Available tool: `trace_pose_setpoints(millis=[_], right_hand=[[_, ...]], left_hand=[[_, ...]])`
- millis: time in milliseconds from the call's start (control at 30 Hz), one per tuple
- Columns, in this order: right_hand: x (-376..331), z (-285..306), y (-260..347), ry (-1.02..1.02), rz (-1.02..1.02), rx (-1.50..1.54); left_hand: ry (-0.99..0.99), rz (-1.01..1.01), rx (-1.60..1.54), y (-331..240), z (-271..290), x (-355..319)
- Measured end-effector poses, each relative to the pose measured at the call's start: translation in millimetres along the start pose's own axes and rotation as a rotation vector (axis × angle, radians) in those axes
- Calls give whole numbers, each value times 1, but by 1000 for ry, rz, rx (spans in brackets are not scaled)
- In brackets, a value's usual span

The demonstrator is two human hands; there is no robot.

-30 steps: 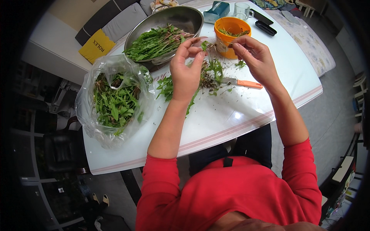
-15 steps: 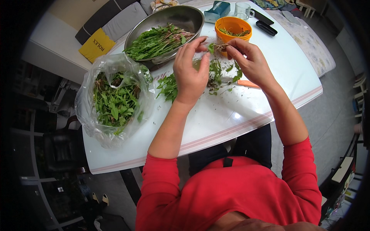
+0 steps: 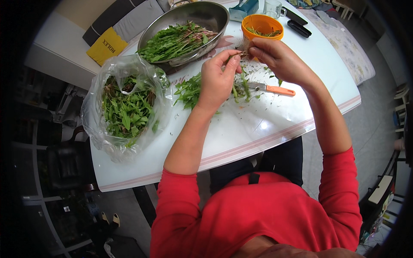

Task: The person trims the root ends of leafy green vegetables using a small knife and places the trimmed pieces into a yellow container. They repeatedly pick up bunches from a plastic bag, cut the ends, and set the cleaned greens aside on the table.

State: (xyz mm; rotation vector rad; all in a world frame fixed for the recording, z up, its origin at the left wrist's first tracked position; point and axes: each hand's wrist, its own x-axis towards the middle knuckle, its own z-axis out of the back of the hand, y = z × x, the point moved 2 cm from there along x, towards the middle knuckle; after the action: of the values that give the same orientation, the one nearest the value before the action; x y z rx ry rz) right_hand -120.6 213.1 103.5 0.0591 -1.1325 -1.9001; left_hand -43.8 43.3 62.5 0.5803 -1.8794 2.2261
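Observation:
My left hand [image 3: 218, 79] is closed, thumb and fingertips pinching the brownish end of a leafy green plant [image 3: 244, 54]. My right hand [image 3: 282, 61] is closed on the same plant from the other side, and its fingers hide most of it. A few leaves hang below the right palm. Beneath both hands lie scattered green scraps [image 3: 243, 88] and dark bits of dirt. A knife [image 3: 280, 90] with an orange handle rests by them, its blade pointing left. Left of my left wrist is a small pile of leafy greens [image 3: 189, 92].
A clear plastic bag [image 3: 92, 112] full of greens stands at the table's left. Behind it, a steel basin [image 3: 220, 21] holds trimmed greens. An orange tub [image 3: 254, 22] with scraps sits beyond my hands, near a glass mug [image 3: 272, 8] and a black case [image 3: 299, 29].
My left hand, earlier spread apart beside the plant, has closed on its end. My right hand has turned, palm lower, and more of the knife shows now.

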Motion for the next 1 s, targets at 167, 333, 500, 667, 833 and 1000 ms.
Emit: trace_pose_setpoints(millis=[167,333,500,667,833,1000], right_hand=[[10,19,-5,211,-40,-109],[13,32,-5,174,-152,-75],[26,38,-6,315,-163,-196],[30,40,-6,364,-153,-249],[32,43,-11,331,-131,-275],[46,70,-72,97,-57,-160]], left_hand=[[28,36,-51,3,3,0],[107,213,-235,-5,3,3],[156,372,-474,-4,5,1],[201,430,-516,0,8,3],[138,503,-548,-1,7,0],[99,506,-542,0,10,5]])
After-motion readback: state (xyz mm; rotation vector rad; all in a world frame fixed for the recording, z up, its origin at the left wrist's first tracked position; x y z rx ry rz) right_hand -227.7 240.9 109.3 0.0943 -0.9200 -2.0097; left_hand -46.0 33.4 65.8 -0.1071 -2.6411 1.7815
